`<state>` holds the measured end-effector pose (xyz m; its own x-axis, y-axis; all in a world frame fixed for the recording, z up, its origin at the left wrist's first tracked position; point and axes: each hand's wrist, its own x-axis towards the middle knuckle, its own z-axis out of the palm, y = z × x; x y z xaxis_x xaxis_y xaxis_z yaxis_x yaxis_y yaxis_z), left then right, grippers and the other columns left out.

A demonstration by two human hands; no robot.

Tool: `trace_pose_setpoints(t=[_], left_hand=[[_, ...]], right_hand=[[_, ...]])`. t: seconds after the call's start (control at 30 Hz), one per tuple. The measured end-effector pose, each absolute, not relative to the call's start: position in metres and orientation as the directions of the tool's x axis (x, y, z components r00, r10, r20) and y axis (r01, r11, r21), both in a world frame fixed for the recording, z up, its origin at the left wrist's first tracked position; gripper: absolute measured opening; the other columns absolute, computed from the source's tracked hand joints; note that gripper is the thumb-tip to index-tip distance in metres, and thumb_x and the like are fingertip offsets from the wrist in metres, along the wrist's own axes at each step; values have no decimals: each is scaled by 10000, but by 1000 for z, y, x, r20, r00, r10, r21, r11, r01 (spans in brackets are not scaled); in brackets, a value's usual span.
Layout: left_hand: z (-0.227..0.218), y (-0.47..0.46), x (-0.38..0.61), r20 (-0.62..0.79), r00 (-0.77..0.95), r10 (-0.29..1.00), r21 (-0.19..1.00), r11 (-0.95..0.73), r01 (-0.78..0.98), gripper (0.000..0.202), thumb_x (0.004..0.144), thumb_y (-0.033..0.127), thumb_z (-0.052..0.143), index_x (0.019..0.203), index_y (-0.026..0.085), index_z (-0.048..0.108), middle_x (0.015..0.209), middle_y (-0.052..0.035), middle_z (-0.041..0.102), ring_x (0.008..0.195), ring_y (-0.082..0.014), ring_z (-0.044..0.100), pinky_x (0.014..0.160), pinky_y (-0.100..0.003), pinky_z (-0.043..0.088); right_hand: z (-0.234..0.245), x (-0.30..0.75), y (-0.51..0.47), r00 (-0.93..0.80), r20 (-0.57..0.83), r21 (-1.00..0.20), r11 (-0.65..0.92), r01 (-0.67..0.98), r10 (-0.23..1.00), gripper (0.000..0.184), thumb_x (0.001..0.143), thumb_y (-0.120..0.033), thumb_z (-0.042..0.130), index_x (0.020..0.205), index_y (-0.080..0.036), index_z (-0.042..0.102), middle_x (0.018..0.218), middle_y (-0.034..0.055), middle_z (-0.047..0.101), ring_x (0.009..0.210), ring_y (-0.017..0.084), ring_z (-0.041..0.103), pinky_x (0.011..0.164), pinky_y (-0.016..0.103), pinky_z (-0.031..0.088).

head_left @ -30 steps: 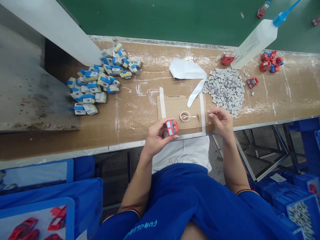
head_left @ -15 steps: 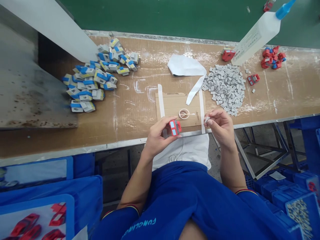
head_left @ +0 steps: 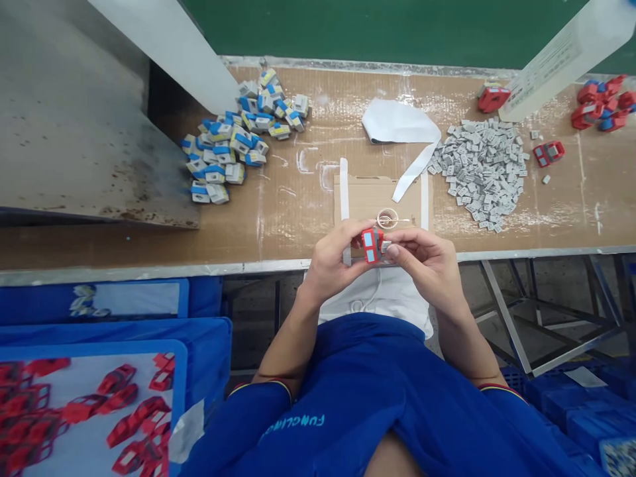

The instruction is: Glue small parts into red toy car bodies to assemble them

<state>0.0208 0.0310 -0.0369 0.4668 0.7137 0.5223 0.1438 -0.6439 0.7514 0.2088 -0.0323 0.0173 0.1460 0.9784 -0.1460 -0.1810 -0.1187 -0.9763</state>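
Observation:
Between the thumb and fingers of my left hand (head_left: 334,260) is a red toy car (head_left: 370,245) with light-blue windows and a grey strip. My right hand (head_left: 428,262) pinches a small light-grey plastic piece (head_left: 386,246) against the car's right side. Whether the piece is seated in the car I cannot tell. Just behind the hands stands a small round cup (head_left: 387,218) with a thin white stick (head_left: 401,220) lying across it. A cardboard sheet (head_left: 366,199), held by white tape strips, lies beneath the cup.
A heap of small grey pieces (head_left: 484,173) lies at right, near a red toy car (head_left: 549,153) and a large bottle (head_left: 561,59). Blue-and-white blocks (head_left: 226,151) are piled at left. A white cloth strip (head_left: 400,122) lies behind. A blue crate (head_left: 181,371) holds red cars.
My right hand has moved left, bringing the grey piece to the red car. The head view has shifted, showing more of the crate at lower left.

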Motion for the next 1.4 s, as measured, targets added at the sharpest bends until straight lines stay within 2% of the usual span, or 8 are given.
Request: trace_pose_setpoints(t=[0.2,0.47,0.73,0.9,1.17,1.3,1.4], left_hand=[[-31,33,21,542,466,699,708,-679,196,505,957,190,797,1433,211,629,1309,-118,797,1199,-228,782,995,-336,657],[-32,32,18,484,500,718,710,-656,256,466,1000,281,768,1444,211,647,1325,-132,795,1205,-248,780,990,-373,672],[-32,33,18,502,494,710,705,-667,242,424,1013,278,757,1418,200,661,1301,-122,808,1162,-225,790,912,-329,680],[-35,33,16,527,483,700,710,-675,203,463,993,251,777,1440,217,661,1336,-116,798,1204,-233,784,1004,-351,680],[-49,29,15,510,425,748,780,-610,138,529,987,325,798,1489,261,648,1343,-114,790,1192,-253,797,1014,-380,699],[-49,28,14,512,393,764,768,-612,189,531,985,391,801,1480,268,653,1293,-105,799,1126,-249,809,926,-368,720],[-46,29,14,528,381,759,751,-626,209,534,982,401,803,1477,270,650,1281,-100,800,1108,-243,808,901,-353,722]], right_hand=[[14,206,-30,197,-148,-985,-126,-119,969,287,863,-485,923,953,-243,796,927,16,845,813,158,805,759,286,697],[13,208,-28,184,-149,-987,-135,-89,972,376,834,-551,930,886,-232,738,840,1,810,754,149,784,696,276,678],[15,208,-28,176,-157,-986,-142,-92,972,332,828,-523,941,870,-233,784,855,17,838,753,160,793,704,293,674],[17,207,-26,171,-143,-988,-133,-73,975,364,827,-569,927,842,-235,784,868,25,838,777,177,803,712,313,681],[25,204,-21,113,-107,-990,-96,-99,988,358,829,-581,921,826,-243,806,833,18,803,762,171,771,690,311,680],[26,198,-22,142,-109,-992,-98,-77,984,415,836,-638,892,826,-239,776,818,13,794,747,172,775,690,316,680],[24,192,-24,194,-95,-995,-87,-47,976,367,881,-586,871,846,-241,749,829,8,792,748,166,774,690,308,668]])
